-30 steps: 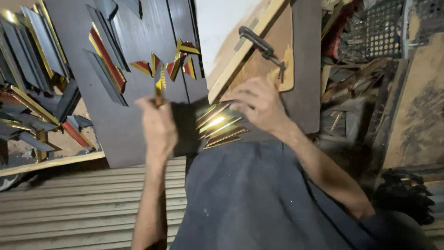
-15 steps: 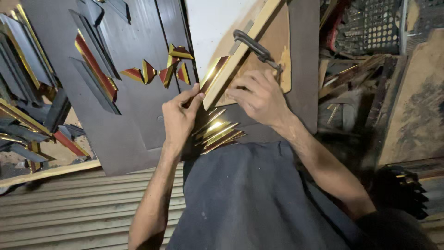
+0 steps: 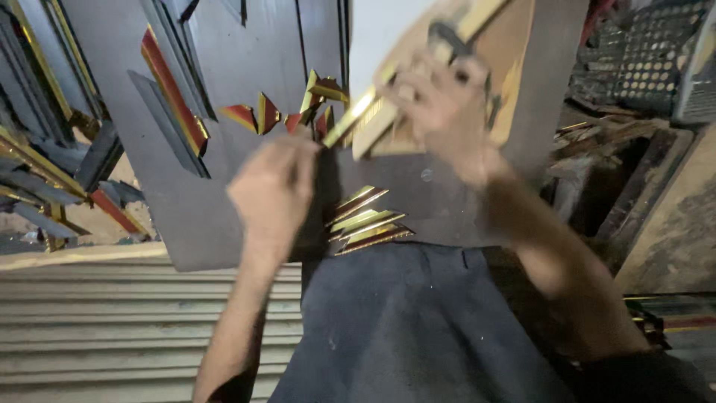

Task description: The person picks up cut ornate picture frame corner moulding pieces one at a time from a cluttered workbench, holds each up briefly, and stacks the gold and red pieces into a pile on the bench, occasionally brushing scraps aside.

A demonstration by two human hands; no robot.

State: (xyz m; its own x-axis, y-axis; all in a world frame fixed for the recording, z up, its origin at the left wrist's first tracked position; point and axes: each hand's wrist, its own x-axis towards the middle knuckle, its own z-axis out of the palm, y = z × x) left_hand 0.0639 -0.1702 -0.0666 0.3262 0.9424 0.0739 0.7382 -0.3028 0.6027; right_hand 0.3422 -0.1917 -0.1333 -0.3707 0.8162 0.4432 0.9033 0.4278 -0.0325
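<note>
Presently, a gold strip (image 3: 356, 118) is pinched by the left hand (image 3: 274, 190); the frame (image 3: 447, 75) is gripped by the right hand (image 3: 444, 112), fingers curled.

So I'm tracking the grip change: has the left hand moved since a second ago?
Yes. The left hand has gone from left of the gold strips toward the frame corner.

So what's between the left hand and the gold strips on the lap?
In the head view, only bare dark board separates the left hand from the gold strips; no other piece lies in that short gap, though motion blur softens the hand's edge.
</note>
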